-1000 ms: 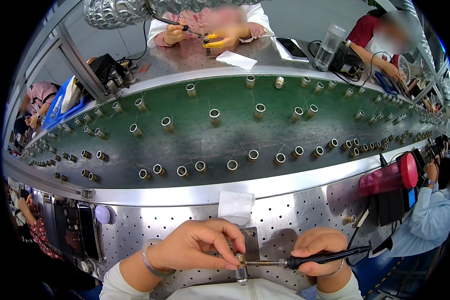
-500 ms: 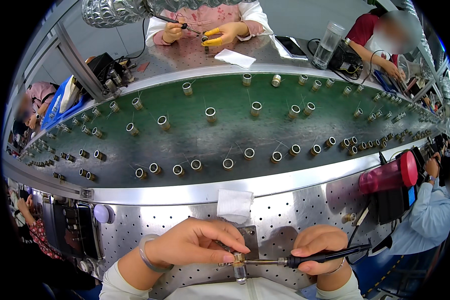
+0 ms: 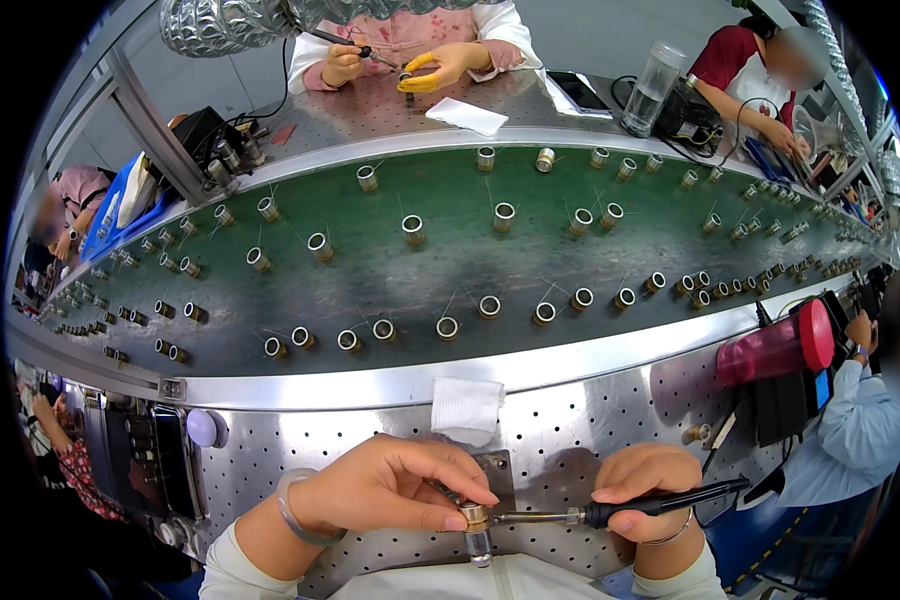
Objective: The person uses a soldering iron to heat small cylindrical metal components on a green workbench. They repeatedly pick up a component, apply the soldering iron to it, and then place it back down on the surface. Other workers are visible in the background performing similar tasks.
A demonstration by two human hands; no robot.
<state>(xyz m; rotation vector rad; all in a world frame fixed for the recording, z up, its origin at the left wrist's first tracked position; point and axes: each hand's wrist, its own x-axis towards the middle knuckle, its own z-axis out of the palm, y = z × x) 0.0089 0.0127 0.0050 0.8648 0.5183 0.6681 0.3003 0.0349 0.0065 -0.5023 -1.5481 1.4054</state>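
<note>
My left hand (image 3: 395,487) pinches a small cylinder (image 3: 476,530) of brass-coloured and silver metal by its upper end, between thumb and fingers. In my right hand (image 3: 648,487) is a soldering iron (image 3: 655,505) with a black handle, held almost level. Its metal shaft points left, and the tip lies at or very close to the cylinder's upper side; whether they touch I cannot tell. Beneath my hands a dark metal plate (image 3: 497,470) sits on the perforated metal bench (image 3: 300,440), partly covered by my left fingers.
A folded white cloth (image 3: 467,408) lies ahead of my hands. Beyond it, a green conveyor belt (image 3: 360,280) carries many similar cylinders. On the right are a pink cup (image 3: 775,345), a black box (image 3: 778,410) and one loose cylinder (image 3: 697,433). Co-workers sit across the belt and at both sides.
The soldering iron has shifted a little to the right, its tip drawn back from across the cylinder. Cylinders on the belt have slid slightly left. My left hand has barely moved.
</note>
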